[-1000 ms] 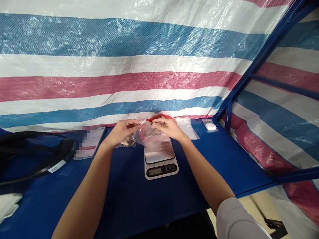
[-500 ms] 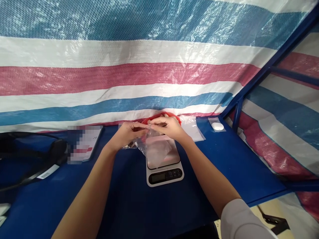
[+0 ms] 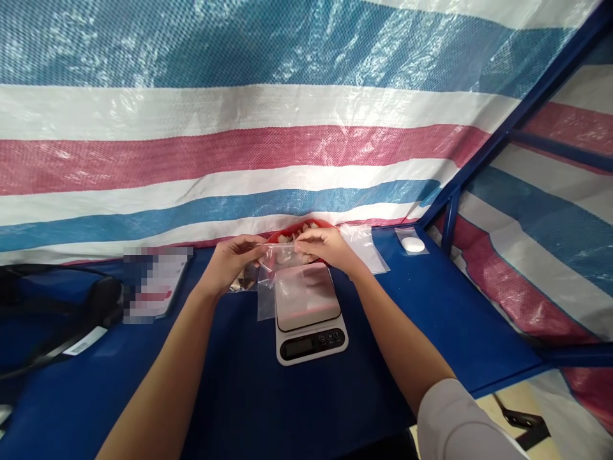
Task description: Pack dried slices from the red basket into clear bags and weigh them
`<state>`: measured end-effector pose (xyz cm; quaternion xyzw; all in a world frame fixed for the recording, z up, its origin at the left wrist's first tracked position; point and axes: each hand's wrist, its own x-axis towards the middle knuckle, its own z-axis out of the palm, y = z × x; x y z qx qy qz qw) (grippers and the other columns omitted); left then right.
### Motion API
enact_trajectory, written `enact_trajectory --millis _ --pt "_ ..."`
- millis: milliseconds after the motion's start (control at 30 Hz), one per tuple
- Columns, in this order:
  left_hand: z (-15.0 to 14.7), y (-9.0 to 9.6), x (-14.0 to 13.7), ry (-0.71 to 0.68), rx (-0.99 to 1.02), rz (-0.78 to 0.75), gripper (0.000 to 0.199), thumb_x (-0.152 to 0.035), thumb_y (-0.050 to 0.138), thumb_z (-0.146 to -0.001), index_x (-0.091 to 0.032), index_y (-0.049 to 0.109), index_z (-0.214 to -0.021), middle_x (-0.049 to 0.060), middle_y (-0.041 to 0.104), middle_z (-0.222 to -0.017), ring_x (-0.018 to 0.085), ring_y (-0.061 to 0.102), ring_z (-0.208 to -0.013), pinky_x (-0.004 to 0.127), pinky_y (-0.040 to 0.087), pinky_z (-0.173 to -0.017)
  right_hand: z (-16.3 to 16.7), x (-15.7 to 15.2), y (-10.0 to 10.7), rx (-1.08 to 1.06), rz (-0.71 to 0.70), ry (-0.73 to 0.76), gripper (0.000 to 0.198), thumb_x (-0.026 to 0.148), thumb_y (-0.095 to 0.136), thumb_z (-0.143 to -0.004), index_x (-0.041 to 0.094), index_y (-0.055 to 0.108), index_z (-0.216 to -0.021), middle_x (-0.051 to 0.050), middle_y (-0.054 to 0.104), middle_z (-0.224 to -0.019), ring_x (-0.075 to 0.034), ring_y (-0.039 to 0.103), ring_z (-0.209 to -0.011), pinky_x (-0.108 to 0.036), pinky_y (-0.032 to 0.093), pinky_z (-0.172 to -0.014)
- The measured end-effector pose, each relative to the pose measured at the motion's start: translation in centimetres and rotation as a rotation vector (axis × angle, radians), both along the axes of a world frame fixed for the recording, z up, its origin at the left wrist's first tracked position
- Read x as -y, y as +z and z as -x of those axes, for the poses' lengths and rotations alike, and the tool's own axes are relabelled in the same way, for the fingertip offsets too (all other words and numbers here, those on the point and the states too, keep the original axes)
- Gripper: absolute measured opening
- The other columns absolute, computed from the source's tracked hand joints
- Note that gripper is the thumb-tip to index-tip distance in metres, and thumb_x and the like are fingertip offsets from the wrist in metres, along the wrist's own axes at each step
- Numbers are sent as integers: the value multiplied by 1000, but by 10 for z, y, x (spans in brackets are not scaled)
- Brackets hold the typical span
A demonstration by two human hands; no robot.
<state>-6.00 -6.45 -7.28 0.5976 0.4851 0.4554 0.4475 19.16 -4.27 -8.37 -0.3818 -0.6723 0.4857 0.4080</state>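
Observation:
Between my two hands a clear plastic bag (image 3: 267, 292) is stretched out by its top edge. My left hand (image 3: 235, 260) pinches one top corner, and my right hand (image 3: 322, 246) pinches the other. The bag hangs in front of and partly over a white kitchen scale (image 3: 311, 348), whose display looks dark. Behind the hands stands a red basket (image 3: 327, 223) holding pale, lumpy pieces (image 3: 311, 226), partly hidden by the bag and my fingers. Close to my left hand lies another clear bag (image 3: 245, 281) with dark and brownish contents that I cannot make out.
A stack of clear bags (image 3: 364, 249) lies right of the basket. Farther right is a small bag with a white rounded object (image 3: 412, 244). A partly blurred flat box (image 3: 165, 284) and a black headset (image 3: 103, 297) lie left on the blue table (image 3: 234, 396). Striped sheeting rises behind.
My hands have moved apart, and the bag, crumpled between them before, is now spread flat by its top edge. The view has shifted slightly.

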Motion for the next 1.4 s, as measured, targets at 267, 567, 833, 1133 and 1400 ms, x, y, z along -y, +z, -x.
enact_trajectory --millis 267,567,833,1133,1400 --pt "-11 9 6 -72 -173 -81 36 -51 82 -74 -18 79 -88 5 75 -80 17 64 -67 29 52 -66 2 5 7 204 -238 55 13 32 76 -88 23 83 -95 -4 78 -95 -20 67 -91 -36 54 -84" --pt "-20 12 15 172 -555 -328 37 -54 69 -83 -18 76 -82 5 75 -80 17 62 -66 29 46 -67 5 7 14 296 -257 -148 13 28 71 -89 22 81 -86 -2 77 -86 -17 66 -82 -30 48 -74" --pt "-39 9 22 57 -291 61 50 -59 57 -90 -15 72 -71 3 66 -54 14 57 -47 25 40 -48 9 14 19 293 -282 -27 12 28 72 -89 22 83 -87 -2 79 -87 -18 66 -85 -33 48 -85" --pt "-35 1 14 23 58 307 43 -54 84 -67 -12 72 -69 7 70 -63 13 60 -48 22 46 -44 4 14 15 194 13 172 28 45 75 -86 21 82 -98 -4 76 -88 -17 70 -79 -26 61 -64" --pt "-39 -5 14 -18 88 294 45 -55 88 -67 -13 72 -67 6 68 -62 12 60 -51 26 52 -53 6 14 14 224 90 110 35 47 74 -86 15 80 -98 -5 73 -81 -15 69 -73 -22 62 -59"
